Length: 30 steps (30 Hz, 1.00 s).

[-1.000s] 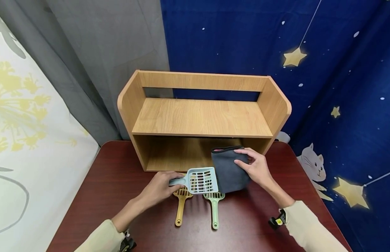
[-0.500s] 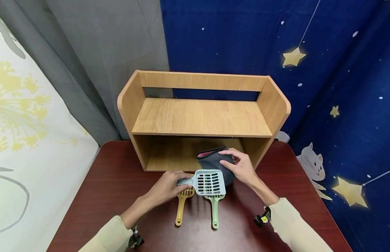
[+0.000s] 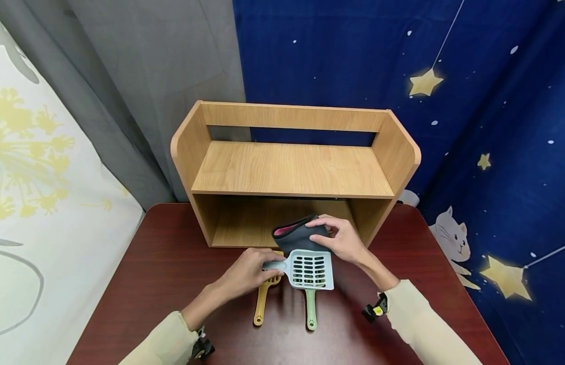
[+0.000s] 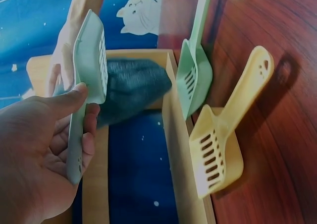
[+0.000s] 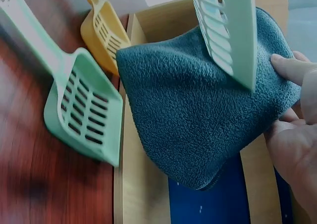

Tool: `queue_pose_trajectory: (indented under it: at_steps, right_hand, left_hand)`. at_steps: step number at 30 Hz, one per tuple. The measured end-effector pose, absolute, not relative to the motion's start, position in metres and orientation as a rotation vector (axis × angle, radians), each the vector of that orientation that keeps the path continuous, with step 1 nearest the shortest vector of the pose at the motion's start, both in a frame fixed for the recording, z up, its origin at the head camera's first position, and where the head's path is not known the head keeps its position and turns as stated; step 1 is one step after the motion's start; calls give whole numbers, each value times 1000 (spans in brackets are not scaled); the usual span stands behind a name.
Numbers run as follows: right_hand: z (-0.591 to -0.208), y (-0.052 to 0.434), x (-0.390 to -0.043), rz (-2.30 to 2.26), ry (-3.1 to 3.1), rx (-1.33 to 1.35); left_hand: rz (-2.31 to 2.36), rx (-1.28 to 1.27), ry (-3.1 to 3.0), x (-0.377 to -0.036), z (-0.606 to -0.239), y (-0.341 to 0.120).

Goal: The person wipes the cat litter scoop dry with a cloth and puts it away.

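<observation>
You have the blue scoop (image 4: 89,60) in front of the wooden shelf (image 3: 291,167), its handle pinched between thumb and fingers in your left hand's (image 3: 252,268) grip. Your right hand's (image 3: 339,235) grip pinches one side of the dark cloth (image 5: 183,105), which hangs in front of the shelf's lower compartment, farther in than the scoop; whether cloth and scoop touch, you cannot tell. Because only one side is pinched, the loose end could swing, unfold or catch the shelf's lower front edge. Press the cloth hard against the scoop and the handle may twist in your fingers; rub across the slots and the fabric might snag. Dip too low and you could knock the green scoop (image 3: 311,309) or yellow scoop (image 3: 261,304), both lying on the surface (image 3: 150,284) before the shelf.
</observation>
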State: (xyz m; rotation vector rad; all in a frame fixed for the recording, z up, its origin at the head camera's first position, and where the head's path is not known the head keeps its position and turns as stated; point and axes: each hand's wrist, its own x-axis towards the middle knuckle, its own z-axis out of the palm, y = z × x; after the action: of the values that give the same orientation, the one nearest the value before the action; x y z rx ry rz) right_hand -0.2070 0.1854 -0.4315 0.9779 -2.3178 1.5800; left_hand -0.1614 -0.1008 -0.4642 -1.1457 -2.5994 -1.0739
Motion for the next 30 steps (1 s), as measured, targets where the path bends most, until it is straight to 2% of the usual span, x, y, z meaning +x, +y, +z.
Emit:
queue_pose_trajectory:
  at_steps: [8,19,30]
  right_hand:
    - [-428,207,-206,1588,-2334,917]
    - [-421,180,-206,1614,-2362,1018]
    - [-447,234,-217,1453,-2370,796]
  left_hand:
    - [-1095,-1085,-2570,-160,-467,-120]
    - [-1104,-1162,-2554,-160,-464,-104]
    - [-1055,-1014,-2594,-161,-469,-125]
